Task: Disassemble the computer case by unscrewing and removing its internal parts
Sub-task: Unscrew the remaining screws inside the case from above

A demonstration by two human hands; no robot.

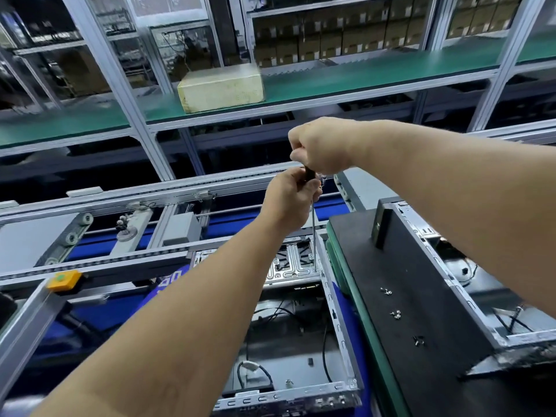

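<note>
An open metal computer case [337,311] lies below me, with cables and a silver bracket plate [293,266] at its far end. A long screwdriver [313,230] stands upright with its tip down at the far right corner of the case. My right hand [319,145] grips the top of its dark handle. My left hand [288,200] holds the lower handle just beneath. Where the tip touches is too small to tell.
A black panel [421,296] lies to the right with loose screws [395,314] on it and a small black block [380,227] standing upright. Another open case [481,281] lies beyond it. A conveyor frame with a yellow button box [63,279] is on the left; a cardboard box [221,87] sits on the green shelf.
</note>
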